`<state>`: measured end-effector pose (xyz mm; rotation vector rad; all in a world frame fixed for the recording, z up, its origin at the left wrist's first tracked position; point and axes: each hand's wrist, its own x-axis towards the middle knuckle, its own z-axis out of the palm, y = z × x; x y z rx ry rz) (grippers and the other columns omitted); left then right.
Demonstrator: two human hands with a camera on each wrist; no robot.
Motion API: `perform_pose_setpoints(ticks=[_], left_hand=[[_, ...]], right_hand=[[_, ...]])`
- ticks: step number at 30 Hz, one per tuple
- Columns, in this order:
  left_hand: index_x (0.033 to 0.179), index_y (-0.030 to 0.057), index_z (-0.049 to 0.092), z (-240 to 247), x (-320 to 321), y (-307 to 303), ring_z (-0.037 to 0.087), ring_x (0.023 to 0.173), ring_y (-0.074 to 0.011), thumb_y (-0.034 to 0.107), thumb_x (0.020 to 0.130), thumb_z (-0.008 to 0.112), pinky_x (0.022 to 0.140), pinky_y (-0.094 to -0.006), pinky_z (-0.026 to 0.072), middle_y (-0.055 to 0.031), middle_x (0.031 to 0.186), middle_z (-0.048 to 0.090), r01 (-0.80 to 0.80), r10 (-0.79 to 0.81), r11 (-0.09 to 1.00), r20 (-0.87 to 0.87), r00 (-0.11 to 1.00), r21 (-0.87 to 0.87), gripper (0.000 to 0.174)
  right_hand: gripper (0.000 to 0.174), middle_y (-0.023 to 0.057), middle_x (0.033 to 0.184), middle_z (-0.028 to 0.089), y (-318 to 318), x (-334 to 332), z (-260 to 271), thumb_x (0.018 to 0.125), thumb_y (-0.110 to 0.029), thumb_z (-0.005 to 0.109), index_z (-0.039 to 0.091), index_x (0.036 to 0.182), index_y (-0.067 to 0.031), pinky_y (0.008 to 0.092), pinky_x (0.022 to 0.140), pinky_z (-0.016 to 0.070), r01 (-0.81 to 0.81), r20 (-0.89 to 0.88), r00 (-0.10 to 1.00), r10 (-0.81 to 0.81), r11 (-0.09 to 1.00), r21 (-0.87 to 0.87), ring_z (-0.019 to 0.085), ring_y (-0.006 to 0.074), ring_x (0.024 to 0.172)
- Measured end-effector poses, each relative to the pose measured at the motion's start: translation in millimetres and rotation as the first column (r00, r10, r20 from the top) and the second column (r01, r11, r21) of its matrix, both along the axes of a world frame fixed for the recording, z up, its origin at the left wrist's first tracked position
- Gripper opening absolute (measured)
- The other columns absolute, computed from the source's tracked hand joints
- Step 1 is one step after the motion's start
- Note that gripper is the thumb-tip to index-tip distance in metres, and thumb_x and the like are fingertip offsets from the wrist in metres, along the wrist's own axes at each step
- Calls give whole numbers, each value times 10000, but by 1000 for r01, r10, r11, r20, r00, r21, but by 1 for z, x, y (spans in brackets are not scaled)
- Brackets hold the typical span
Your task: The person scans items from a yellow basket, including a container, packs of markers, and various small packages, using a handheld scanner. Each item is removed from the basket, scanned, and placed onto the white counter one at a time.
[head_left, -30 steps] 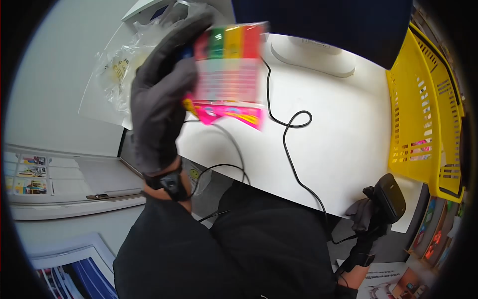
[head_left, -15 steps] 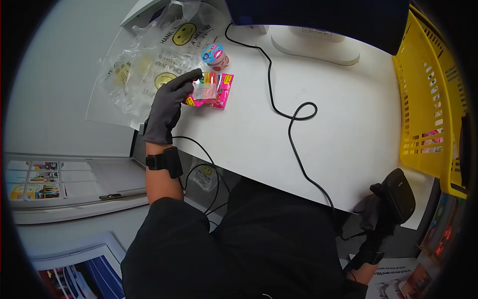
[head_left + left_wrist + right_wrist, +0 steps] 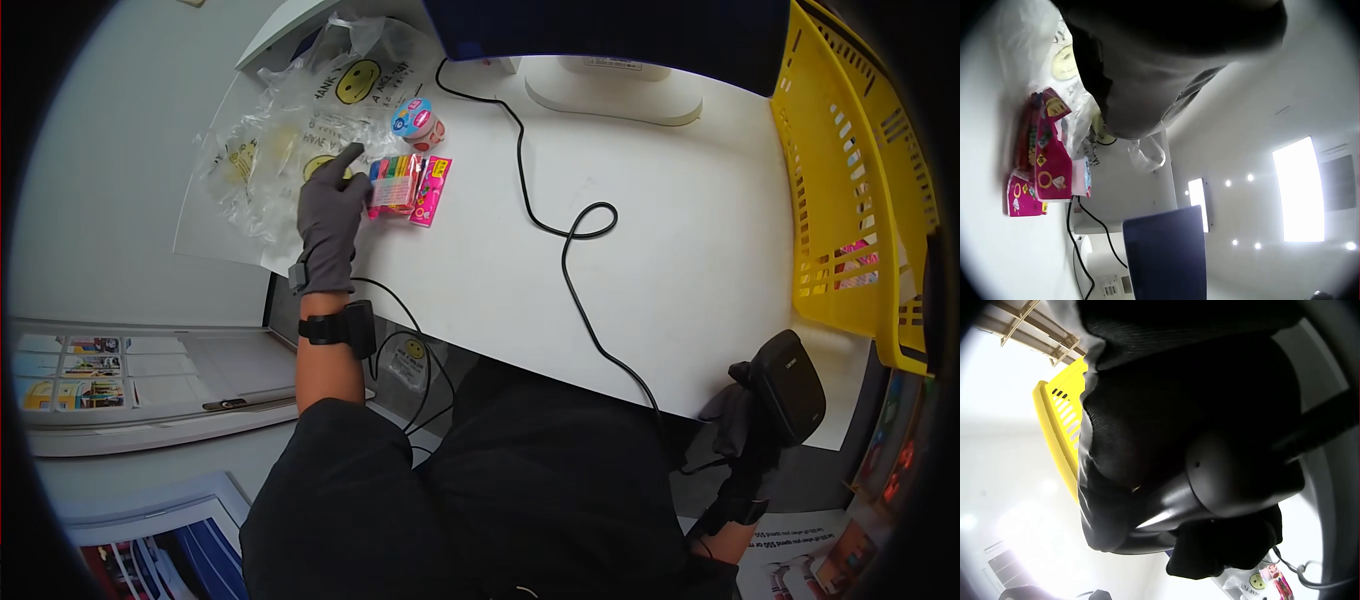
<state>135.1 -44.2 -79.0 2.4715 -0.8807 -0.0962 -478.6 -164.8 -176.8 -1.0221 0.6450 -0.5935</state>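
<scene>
My left hand (image 3: 332, 218), in a grey glove, lies at the left of the table with its index finger extended and nothing in its grasp. Just right of its fingers is a clear pack of coloured sticks (image 3: 393, 183) with a pink label. A pink packet (image 3: 432, 192) lies against that pack, and a small cup with a blue and pink lid (image 3: 418, 122) stands behind them. At the table's front right, my gloved right hand (image 3: 728, 420) grips the handle of a black barcode scanner (image 3: 788, 388). Its fingers wrap the handle (image 3: 1175, 500) in the right wrist view.
Clear plastic bags with smiley prints (image 3: 290, 140) spread over the back left. A black cable (image 3: 565, 260) loops across the white table (image 3: 690, 250). The dark monitor (image 3: 610, 30) stands at the back, and a yellow basket (image 3: 835, 220) is on the right.
My left hand has lowered the pack of coloured sticks from close to the head camera onto the table and let go of it. The right hand keeps holding the scanner.
</scene>
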Motion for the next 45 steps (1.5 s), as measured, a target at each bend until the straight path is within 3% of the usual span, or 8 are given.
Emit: perform_pose_setpoints(ticks=[4, 8, 15, 19, 29, 37, 40, 45], left_hand=[[1375, 35, 696, 38, -24, -8, 698, 933, -156, 132, 1005, 671, 832, -306, 555, -128, 1234, 746, 212, -76, 817, 265, 961, -537, 383], [1367, -7, 689, 101, -104, -39, 666, 872, -138, 74, 1026, 597, 818, -283, 526, -121, 1163, 751, 386, -313, 636, 233, 921, -668, 362], [1332, -18, 689, 184, -250, -150, 611, 711, -115, 37, 974, 668, 620, -274, 470, -91, 974, 740, 989, -917, -14, 397, 46, -148, 363], [1356, 56, 683, 197, -333, -237, 737, 1006, -212, 43, 994, 648, 874, -352, 612, -120, 1262, 724, 979, -943, -205, 269, -197, -1, 364], [1349, 55, 697, 158, -476, -361, 745, 1028, -205, 124, 983, 702, 960, -339, 581, -108, 1213, 772, 713, -951, -306, -230, -205, 630, 373], [1290, 77, 745, 102, -509, -421, 721, 1020, -240, 167, 955, 734, 944, -368, 556, -115, 1243, 767, 567, -876, -448, -465, -126, 691, 347], [1401, -5, 623, 91, -504, -436, 730, 1105, -211, 152, 1028, 689, 961, -342, 598, -155, 1264, 740, 558, -656, -731, -632, -414, 393, 410], [1428, -13, 591, 93, -513, -421, 733, 1113, -227, 120, 1043, 661, 955, -335, 609, -160, 1291, 723, 630, -722, -629, -641, -259, 455, 413]], right_hand=[[632, 206, 944, 733, 7, 23, 38, 1001, -346, 590, 544, 1406, 138, 391, 843, 582, 58, 271, 957, -99, 987, 153, 665, 241, 651], [664, 185, 910, 733, -3, 14, 35, 680, -140, 819, 643, 1275, 95, 377, 777, 581, -50, 286, 958, -8, 980, 194, 710, 256, 770], [407, 104, 929, 744, -20, 3, 60, 676, -77, 805, 714, 1064, 3, 329, 832, 552, -312, 174, 940, 293, 946, 89, 691, 188, 871], [403, 74, 922, 741, -26, -1, 63, 712, -120, 814, 717, 1086, -7, 320, 846, 546, -358, 142, 926, 349, 933, 43, 680, 156, 883], [541, 86, 946, 745, -28, -2, 60, 690, -181, 837, 689, 1171, 17, 337, 830, 547, -332, 93, 940, 328, 943, 28, 683, 180, 882], [345, 40, 791, 668, -27, -9, 63, 794, -298, 728, 716, 984, -11, 327, 746, 485, -269, 37, 960, 277, 951, -151, 611, 147, 774], [341, 34, 774, 659, -25, -11, 65, 801, -316, 721, 715, 963, -16, 329, 737, 477, -264, 25, 962, 270, 953, -146, 607, 148, 764], [335, 32, 794, 667, -22, -8, 59, 826, -318, 724, 710, 974, -17, 321, 744, 485, -251, 51, 964, 261, 957, -149, 610, 147, 766]])
